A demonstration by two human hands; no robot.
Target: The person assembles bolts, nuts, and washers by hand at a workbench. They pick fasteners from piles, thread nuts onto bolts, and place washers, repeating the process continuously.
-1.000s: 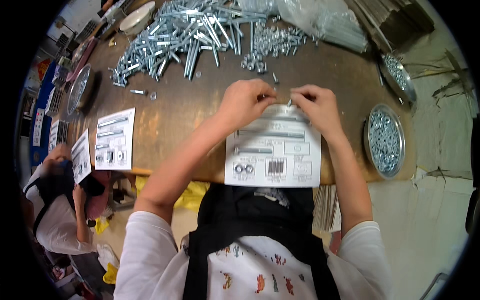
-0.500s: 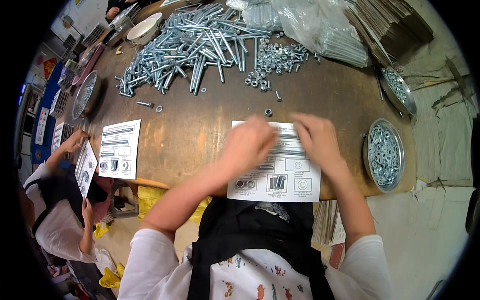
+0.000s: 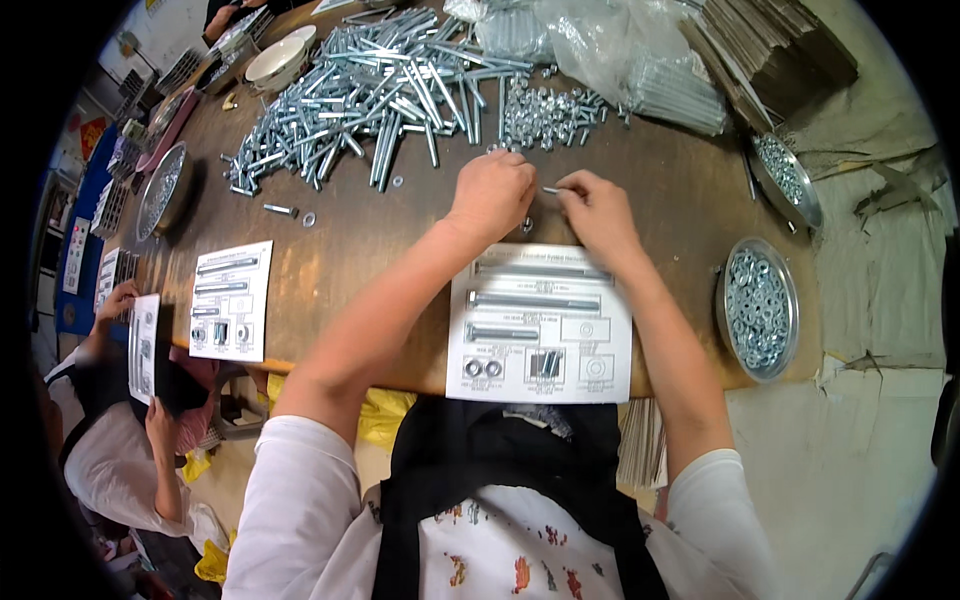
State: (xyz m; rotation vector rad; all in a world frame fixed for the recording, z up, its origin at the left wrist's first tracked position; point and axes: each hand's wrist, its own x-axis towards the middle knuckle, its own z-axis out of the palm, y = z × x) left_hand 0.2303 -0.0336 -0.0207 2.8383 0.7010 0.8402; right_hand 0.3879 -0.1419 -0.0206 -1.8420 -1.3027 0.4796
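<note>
My right hand (image 3: 600, 212) pinches a small bolt (image 3: 550, 190) between thumb and forefinger, low over the table. My left hand (image 3: 495, 192) reaches to the near edge of the nut pile (image 3: 545, 115); its fingers are curled, and what they hold, if anything, is hidden. A single nut (image 3: 527, 225) lies just below the left hand. Close to me, a white printed card (image 3: 622, 335) rests at the table edge under my forearms, with long bolts, a shorter bolt, two nuts and small bolts on it.
A heap of long bolts (image 3: 350, 100) spreads across the far table. Washers fill a steel bowl (image 3: 722, 320) at right; another bowl (image 3: 815, 215) sits beyond. Plastic bags (image 3: 600, 45) and stacked cardboard (image 3: 780, 50) stand behind. At left, a second card (image 3: 228, 300) lies near a co-worker holding another card (image 3: 144, 345).
Both hands have moved away from me, off the card to the small parts beyond it. My right hand has taken hold of the small bolt. The co-worker's card has shifted left.
</note>
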